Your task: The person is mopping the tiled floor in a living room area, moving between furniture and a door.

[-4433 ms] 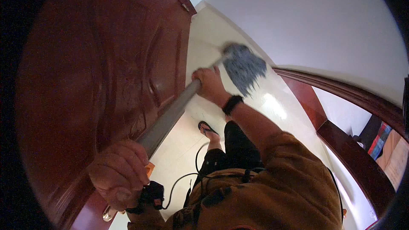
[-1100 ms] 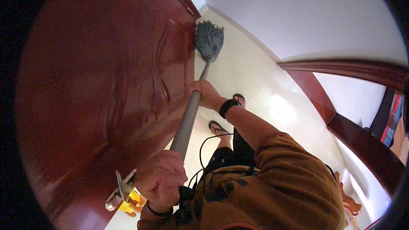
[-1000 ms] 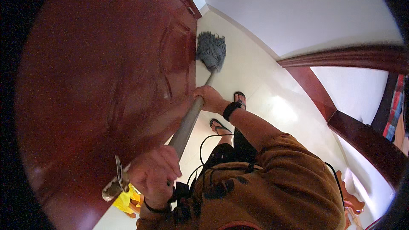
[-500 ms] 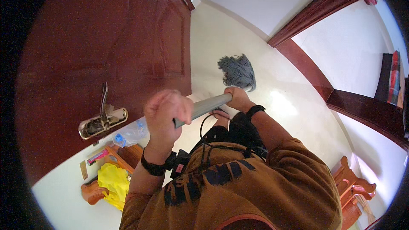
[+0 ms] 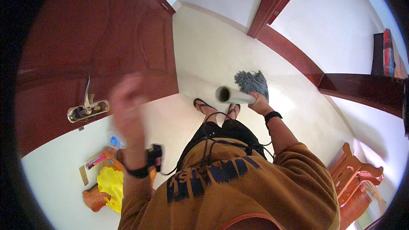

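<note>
My right hand [image 5: 259,104] is wrapped round the grey tube handle of a mop [image 5: 238,97], whose open hollow end tips up toward me. Beyond that hand, the mop's grey string head [image 5: 252,81] rests on the pale floor. My left hand [image 5: 129,106] is off the handle, raised at the left in front of the wall and door edge. Motion smears its fingers. Nearest to it is the dark red door [image 5: 98,38] with a metal lever handle [image 5: 88,110].
My sandalled feet [image 5: 204,105] stand on the floor [image 5: 204,38]. A yellow cloth [image 5: 111,185] lies over wooden furniture at the lower left. Carved wooden furniture [image 5: 351,179] stands at the lower right. A dark red doorway sill [image 5: 289,53] crosses the upper right.
My left hand has let go of the mop handle and moved left. The handle's free end has swung right and up toward me. The view has shifted, and both feet now show.
</note>
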`<state>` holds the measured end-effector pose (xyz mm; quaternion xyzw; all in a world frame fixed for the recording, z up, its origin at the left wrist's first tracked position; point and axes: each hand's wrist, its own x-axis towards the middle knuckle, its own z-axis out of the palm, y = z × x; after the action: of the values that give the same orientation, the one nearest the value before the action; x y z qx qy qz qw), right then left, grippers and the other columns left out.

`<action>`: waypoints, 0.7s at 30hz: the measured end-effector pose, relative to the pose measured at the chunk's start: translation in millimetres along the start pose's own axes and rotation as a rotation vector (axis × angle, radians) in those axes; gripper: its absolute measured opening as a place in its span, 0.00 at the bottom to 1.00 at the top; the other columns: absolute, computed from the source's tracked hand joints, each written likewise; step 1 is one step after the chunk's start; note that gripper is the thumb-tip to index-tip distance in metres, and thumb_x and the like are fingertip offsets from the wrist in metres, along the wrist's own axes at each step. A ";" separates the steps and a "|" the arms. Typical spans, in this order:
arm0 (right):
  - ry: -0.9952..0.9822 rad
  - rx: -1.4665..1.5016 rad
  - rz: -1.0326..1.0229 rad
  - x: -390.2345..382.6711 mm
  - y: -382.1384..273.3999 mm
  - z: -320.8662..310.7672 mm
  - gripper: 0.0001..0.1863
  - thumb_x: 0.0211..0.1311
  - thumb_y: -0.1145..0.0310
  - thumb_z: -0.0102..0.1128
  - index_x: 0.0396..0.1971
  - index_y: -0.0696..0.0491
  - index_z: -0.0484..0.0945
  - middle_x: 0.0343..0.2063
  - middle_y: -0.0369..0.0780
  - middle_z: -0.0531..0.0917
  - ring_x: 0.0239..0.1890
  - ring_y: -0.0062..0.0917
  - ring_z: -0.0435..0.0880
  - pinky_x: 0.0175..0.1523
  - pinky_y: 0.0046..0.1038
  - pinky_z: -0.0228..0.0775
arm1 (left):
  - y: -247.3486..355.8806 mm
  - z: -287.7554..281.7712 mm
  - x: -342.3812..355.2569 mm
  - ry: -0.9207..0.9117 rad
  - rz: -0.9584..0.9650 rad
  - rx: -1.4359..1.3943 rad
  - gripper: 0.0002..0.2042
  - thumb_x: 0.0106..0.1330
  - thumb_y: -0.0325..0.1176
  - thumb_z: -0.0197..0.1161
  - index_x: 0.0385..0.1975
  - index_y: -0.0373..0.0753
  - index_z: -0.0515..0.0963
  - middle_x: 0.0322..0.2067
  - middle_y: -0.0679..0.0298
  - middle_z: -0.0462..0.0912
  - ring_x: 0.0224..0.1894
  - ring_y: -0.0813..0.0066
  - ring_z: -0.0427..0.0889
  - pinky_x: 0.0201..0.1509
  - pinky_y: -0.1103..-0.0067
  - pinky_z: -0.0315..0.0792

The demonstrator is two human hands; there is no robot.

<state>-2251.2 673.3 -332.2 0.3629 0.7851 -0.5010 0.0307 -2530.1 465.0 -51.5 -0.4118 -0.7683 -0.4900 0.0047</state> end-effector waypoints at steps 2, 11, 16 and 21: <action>0.033 0.048 0.068 1.6 22.5 -11.0 0.20 0.36 0.68 0.62 0.36 0.53 0.76 0.33 0.44 0.80 0.38 0.35 0.78 0.44 0.30 0.68 | 8.1 -69.9 8.4 0.484 0.176 0.217 0.13 0.61 0.30 0.48 0.42 0.31 0.70 0.46 0.55 0.73 0.48 0.67 0.71 0.51 0.76 0.65; 0.186 0.436 0.093 14.2 64.0 -54.8 0.10 0.43 0.71 0.60 0.27 0.56 0.73 0.22 0.35 0.76 0.25 0.20 0.74 0.34 0.25 0.68 | -52.5 -292.8 -16.3 1.110 -0.430 0.135 0.31 0.59 0.53 0.50 0.52 0.31 0.61 0.46 0.54 0.70 0.51 0.66 0.66 0.60 0.68 0.54; 0.264 0.583 0.109 -0.1 72.2 -81.1 0.07 0.40 0.76 0.59 0.24 0.55 0.74 0.21 0.33 0.75 0.26 0.19 0.73 0.33 0.23 0.66 | -36.2 -220.8 15.0 0.873 -0.559 -0.432 0.34 0.60 0.61 0.40 0.54 0.36 0.61 0.50 0.58 0.69 0.55 0.65 0.64 0.62 0.68 0.53; 0.337 0.591 0.192 -16.5 80.2 -99.1 0.12 0.34 0.81 0.57 0.26 0.54 0.73 0.25 0.35 0.76 0.32 0.23 0.74 0.38 0.25 0.67 | -20.4 -189.3 16.5 0.878 -0.497 -0.423 0.31 0.63 0.59 0.34 0.57 0.43 0.59 0.56 0.60 0.63 0.58 0.65 0.62 0.61 0.67 0.55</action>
<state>-2159.6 763.5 -337.5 0.5058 0.5624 -0.6346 -0.1587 -2629.1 328.4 38.4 0.0332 -0.6530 -0.7460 0.1260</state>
